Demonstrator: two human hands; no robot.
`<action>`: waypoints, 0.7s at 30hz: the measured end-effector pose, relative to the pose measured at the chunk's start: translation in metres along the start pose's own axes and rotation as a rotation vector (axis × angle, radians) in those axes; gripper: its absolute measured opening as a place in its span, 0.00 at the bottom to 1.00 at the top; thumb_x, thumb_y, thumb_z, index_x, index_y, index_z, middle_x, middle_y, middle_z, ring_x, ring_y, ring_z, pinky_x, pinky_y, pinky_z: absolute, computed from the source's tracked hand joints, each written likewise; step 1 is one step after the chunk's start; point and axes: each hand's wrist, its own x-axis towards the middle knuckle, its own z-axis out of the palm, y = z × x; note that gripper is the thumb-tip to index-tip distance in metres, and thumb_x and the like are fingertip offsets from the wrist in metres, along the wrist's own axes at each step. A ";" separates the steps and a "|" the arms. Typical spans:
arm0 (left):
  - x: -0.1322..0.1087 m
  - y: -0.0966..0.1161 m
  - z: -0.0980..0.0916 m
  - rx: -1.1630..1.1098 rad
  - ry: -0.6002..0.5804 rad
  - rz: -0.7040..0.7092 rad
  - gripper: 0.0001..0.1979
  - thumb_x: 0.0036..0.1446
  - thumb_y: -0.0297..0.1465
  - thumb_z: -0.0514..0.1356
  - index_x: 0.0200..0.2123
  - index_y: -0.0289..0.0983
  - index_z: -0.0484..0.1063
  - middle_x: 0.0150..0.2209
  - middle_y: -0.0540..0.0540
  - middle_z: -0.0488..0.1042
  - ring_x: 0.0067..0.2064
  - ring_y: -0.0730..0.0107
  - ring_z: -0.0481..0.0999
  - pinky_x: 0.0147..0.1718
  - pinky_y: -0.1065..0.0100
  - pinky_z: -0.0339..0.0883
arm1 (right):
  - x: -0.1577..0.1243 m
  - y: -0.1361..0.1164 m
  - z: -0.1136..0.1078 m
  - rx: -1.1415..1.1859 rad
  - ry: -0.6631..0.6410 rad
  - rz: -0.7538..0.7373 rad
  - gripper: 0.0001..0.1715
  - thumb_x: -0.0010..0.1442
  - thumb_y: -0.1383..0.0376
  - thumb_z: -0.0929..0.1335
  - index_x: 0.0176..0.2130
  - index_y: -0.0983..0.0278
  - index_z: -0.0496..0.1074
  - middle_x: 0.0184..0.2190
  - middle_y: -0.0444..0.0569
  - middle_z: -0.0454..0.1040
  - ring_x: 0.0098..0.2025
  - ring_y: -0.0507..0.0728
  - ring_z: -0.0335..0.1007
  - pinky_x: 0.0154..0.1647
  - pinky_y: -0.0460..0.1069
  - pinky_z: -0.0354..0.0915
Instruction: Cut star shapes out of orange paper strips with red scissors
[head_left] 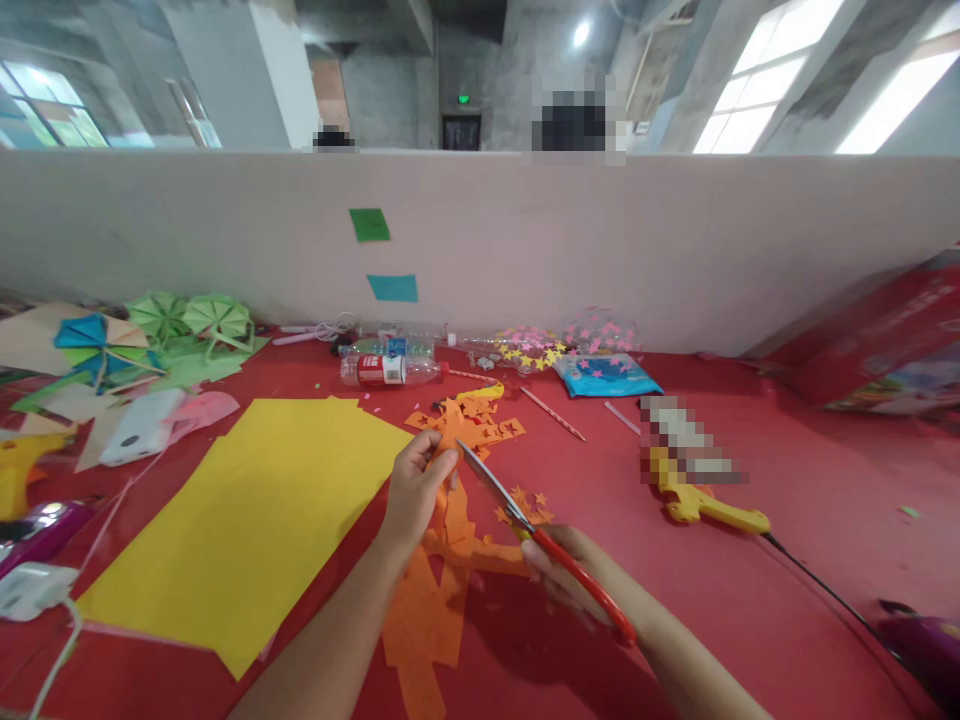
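Note:
My left hand (416,480) pinches a piece of orange paper (452,425) between thumb and fingers, above the middle of the red table. My right hand (566,570) is closed round the red-handled scissors (574,575). Their blades point up and left, with the tips at the edge of the held orange paper. Orange paper scraps (424,610) lie beneath and in front of my hands. Small orange stars (525,503) are scattered beside the blades, and orange offcuts (499,432) with star-shaped holes lie behind my left hand.
Yellow sheets (247,520) cover the left of the red table (810,620). Plastic bottles (390,370), a blue packet (611,375) and a striped straw (553,414) lie toward the white partition (480,240). A yellow glue gun (712,503) with its cord is at right; folded paper pieces (187,315) stand far left.

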 end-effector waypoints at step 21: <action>0.000 -0.002 0.000 -0.079 -0.039 -0.086 0.10 0.52 0.36 0.59 0.24 0.38 0.62 0.16 0.55 0.65 0.16 0.78 0.60 0.15 0.74 0.53 | 0.000 -0.001 -0.002 -0.015 0.008 0.024 0.30 0.52 0.39 0.66 0.22 0.61 0.59 0.09 0.32 0.52 0.08 0.45 0.47 0.08 0.41 0.48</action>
